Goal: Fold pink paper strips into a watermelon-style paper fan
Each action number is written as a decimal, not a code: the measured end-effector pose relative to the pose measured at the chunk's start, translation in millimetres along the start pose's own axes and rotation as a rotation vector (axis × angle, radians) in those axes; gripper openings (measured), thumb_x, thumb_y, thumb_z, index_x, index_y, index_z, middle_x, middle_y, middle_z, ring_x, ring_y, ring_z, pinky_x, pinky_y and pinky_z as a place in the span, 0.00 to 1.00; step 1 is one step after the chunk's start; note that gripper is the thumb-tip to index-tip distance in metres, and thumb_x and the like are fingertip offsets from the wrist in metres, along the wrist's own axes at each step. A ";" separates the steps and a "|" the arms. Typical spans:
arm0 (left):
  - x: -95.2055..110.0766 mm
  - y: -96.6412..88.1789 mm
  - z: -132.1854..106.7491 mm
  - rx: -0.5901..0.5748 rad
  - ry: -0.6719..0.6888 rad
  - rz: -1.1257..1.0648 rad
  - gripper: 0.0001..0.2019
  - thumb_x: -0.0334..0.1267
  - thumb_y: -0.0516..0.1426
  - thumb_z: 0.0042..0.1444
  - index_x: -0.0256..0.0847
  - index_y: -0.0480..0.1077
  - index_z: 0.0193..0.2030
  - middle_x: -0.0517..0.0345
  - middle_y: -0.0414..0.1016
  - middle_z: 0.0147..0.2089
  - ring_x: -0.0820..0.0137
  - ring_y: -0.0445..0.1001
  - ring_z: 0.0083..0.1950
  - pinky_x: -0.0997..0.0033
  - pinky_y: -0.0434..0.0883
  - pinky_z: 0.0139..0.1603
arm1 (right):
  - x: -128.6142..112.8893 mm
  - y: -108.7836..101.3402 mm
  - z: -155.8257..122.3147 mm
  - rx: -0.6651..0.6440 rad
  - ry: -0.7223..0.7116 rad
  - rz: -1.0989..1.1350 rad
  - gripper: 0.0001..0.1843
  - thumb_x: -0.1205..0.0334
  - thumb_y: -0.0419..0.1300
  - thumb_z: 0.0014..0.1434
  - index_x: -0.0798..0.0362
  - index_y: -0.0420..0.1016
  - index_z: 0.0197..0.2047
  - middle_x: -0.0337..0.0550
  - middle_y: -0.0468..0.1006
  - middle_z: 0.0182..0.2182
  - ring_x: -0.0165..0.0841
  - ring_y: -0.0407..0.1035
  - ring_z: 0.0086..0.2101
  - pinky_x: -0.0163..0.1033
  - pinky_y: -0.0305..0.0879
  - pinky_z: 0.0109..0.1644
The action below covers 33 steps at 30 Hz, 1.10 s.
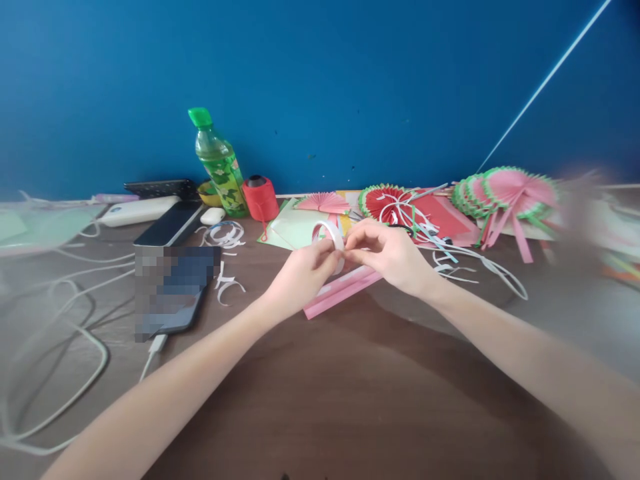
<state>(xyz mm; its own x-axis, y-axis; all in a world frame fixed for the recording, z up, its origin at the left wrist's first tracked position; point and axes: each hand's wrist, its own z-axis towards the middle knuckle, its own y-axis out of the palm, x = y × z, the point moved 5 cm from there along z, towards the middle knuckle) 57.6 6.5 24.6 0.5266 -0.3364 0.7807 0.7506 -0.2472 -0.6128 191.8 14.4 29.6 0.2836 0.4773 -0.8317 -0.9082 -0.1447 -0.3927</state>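
Both hands meet above the middle of a brown table (320,400). My left hand (300,277) is closed around a white roll of tape (330,233), holding it upright. My right hand (387,253) pinches at the roll's edge with thumb and forefinger, fingers pressed together. Just under the hands lies a folded pink paper strip (340,293), flat on the table. Whether a tape end is between the right fingers is too small to tell.
A phone (173,290) on a white cable lies to the left. A green bottle (220,167), a red thread spool (260,197), a power bank (137,210) and paper sheets stand at the back. Pink-and-green paper fans (510,190) and white paper scraps (470,263) lie to the right.
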 end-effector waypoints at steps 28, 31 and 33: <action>-3.1 3.2 -2.4 0.035 -0.036 -0.153 0.11 0.37 0.47 0.56 0.37 0.63 0.26 0.66 0.59 0.19 0.78 0.55 0.21 0.76 0.55 0.23 | -18.5 16.4 -12.0 0.016 -0.432 -0.374 0.08 0.71 0.47 0.60 0.50 0.57 0.32 0.43 0.64 0.32 0.34 0.61 0.36 0.42 0.60 0.40; -6.1 5.4 -1.4 0.016 -0.035 -0.245 0.12 0.39 0.47 0.56 0.38 0.64 0.26 0.64 0.61 0.20 0.77 0.58 0.21 0.75 0.57 0.24 | -18.2 16.2 -12.3 0.012 -0.462 -0.374 0.08 0.71 0.47 0.61 0.50 0.57 0.32 0.43 0.64 0.32 0.34 0.61 0.36 0.42 0.60 0.40; -7.9 7.8 -0.8 -0.009 -0.042 -0.336 0.12 0.40 0.47 0.56 0.38 0.64 0.25 0.62 0.64 0.21 0.76 0.61 0.23 0.75 0.60 0.25 | -18.4 16.1 -12.1 0.005 -0.478 -0.367 0.08 0.71 0.46 0.61 0.50 0.57 0.32 0.43 0.64 0.32 0.34 0.61 0.36 0.42 0.60 0.40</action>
<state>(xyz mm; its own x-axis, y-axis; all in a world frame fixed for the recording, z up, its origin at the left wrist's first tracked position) 59.0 6.5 13.6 0.2659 -0.1973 0.9436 0.8816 -0.3462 -0.3209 175.7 -7.2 33.8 0.4103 0.8322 -0.3729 -0.7786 0.1068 -0.6183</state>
